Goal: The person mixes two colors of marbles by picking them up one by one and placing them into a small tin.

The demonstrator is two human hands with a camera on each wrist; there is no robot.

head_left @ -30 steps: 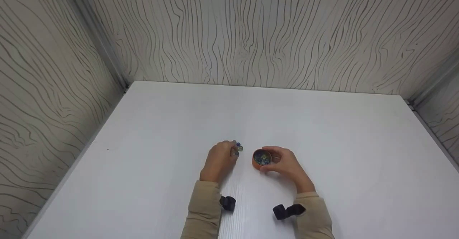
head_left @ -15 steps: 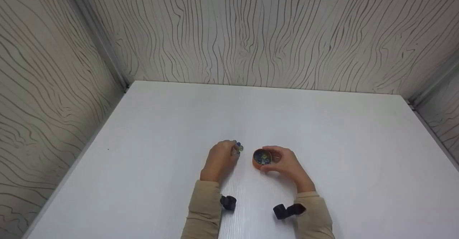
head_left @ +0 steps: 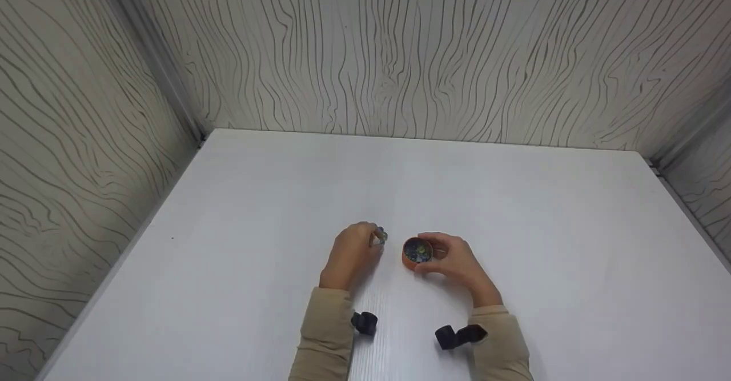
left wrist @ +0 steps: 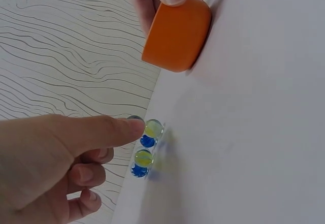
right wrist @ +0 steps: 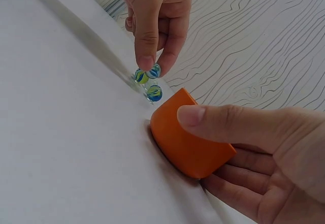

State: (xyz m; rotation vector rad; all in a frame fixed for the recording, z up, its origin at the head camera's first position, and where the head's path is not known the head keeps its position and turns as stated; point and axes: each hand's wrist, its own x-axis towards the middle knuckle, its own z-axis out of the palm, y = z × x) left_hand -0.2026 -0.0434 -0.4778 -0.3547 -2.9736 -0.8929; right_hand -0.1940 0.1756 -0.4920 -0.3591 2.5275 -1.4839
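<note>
My right hand (head_left: 457, 258) grips a small orange cup (right wrist: 185, 137), thumb on the near wall and fingers behind it. The cup stands upright on the table, and glass marbles (head_left: 417, 250) fill much of its inside in the head view. To its left, my left hand (head_left: 352, 252) reaches down to a small cluster of marbles on the tabletop. Its thumb and forefinger pinch a clear blue-streaked marble (right wrist: 153, 71). Close by lie a yellow-green marble (left wrist: 143, 158) and a blue one (left wrist: 139, 170). In the head view the left fingers partly hide this cluster.
Both hands work over a white table (head_left: 257, 198). Behind it rises a wood-grain patterned wall (head_left: 365, 55), with a similar panel (head_left: 74, 141) on the left. Black camera mounts (head_left: 365, 323) sit on the beige sleeves (head_left: 325, 329).
My left hand has edged slightly right and away from me, its fingers closing in on the marbles and covering more of them. The right hand and the cup stay still.
</note>
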